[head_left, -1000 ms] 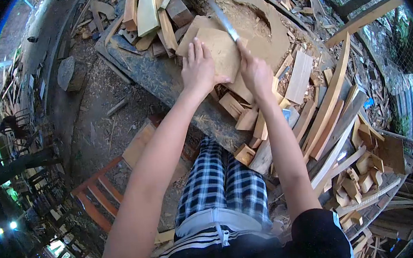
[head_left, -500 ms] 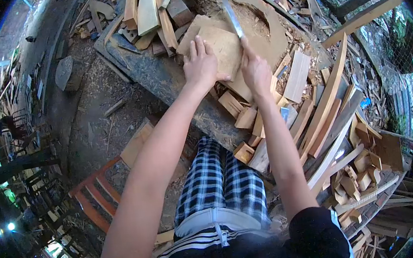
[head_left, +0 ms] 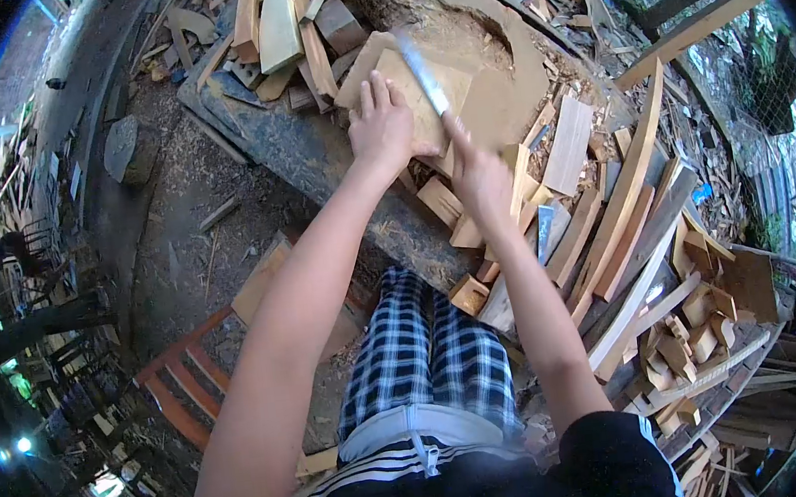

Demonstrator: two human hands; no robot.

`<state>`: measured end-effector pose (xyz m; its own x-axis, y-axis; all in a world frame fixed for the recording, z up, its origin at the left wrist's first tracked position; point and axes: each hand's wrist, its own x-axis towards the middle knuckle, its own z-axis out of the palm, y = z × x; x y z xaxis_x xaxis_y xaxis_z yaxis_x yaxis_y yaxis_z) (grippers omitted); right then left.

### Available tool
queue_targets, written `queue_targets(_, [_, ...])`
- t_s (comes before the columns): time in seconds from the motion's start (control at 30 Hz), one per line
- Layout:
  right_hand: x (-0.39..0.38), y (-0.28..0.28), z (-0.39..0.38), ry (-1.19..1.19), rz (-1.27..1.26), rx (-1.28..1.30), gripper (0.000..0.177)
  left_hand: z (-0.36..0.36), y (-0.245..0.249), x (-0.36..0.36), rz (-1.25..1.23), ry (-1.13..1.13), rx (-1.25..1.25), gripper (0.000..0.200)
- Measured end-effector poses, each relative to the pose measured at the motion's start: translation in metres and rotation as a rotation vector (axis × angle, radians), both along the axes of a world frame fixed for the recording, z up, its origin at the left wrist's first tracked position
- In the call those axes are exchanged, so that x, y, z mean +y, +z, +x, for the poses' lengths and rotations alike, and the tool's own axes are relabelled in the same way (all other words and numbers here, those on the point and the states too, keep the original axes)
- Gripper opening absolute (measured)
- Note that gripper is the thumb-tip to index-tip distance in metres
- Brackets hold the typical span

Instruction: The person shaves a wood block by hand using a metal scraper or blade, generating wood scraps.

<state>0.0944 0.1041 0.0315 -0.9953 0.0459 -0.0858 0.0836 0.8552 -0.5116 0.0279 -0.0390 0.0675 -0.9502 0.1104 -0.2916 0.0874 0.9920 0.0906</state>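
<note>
Left hand point(head_left: 381, 127) pressed flat, fingers spread, on one pale flat wooden board point(head_left: 430, 87); right hand point(head_left: 477, 176) fisted around one long metal blade point(head_left: 422, 74) crossing it.

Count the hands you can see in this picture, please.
2. The left hand lies flat on the wood board. The right hand, just to its right, grips a long blade that angles over the board. No other hands show.

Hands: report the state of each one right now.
Left hand: open, fingers flat on the wooden board.
Right hand: closed around the knife, blade over the board.
</note>
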Motion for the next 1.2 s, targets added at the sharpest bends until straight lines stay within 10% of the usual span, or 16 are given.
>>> queue_targets(1.2, [0.001, -0.015, -0.047, -0.094, 0.051, 0.176, 0.048, -0.003, -0.005, 0.001, 0.037, -0.031, 0.070, 0.118])
